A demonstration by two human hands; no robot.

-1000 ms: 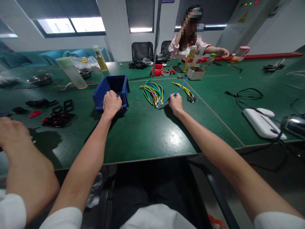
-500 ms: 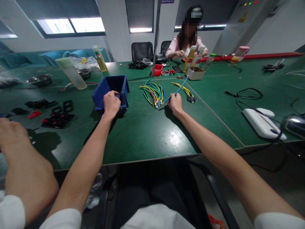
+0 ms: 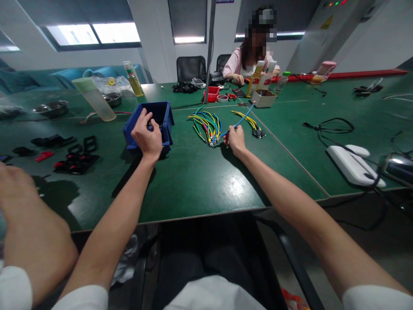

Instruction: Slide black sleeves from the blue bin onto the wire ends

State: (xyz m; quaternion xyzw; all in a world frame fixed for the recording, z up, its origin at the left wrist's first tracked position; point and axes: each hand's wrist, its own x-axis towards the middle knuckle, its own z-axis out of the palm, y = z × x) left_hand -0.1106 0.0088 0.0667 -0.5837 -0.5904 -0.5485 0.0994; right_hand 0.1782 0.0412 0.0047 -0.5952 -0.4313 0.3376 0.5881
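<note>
My left hand (image 3: 147, 137) is raised over the front of a blue plastic bin (image 3: 129, 135), thumb and fingers apart; it looks unloaded. The bin's contents are mostly hidden. In my right hand (image 3: 236, 140) is a blue wire (image 3: 247, 115), pinched near its lower end, its other end pointing up and away. To the left of that hand lies a bunch of yellow, green, blue and red wires (image 3: 208, 125) with ring terminals. A smaller bundle of yellow and blue wires (image 3: 251, 122), with black sleeves at the near ends, lies just beyond on the right.
A person (image 3: 248, 64) sits across the green table (image 3: 193, 185). Black and red plastic parts (image 3: 77, 161) and another person's arm (image 3: 35, 224) are at left. A small box (image 3: 263, 100), red tray (image 3: 211, 94) and bottles stand farther back. A white device (image 3: 351, 165) lies right.
My left hand has lifted slightly and its fingers have spread over the bin. The right hand still grips the blue wire in nearly the same place. The person opposite has shifted their hands.
</note>
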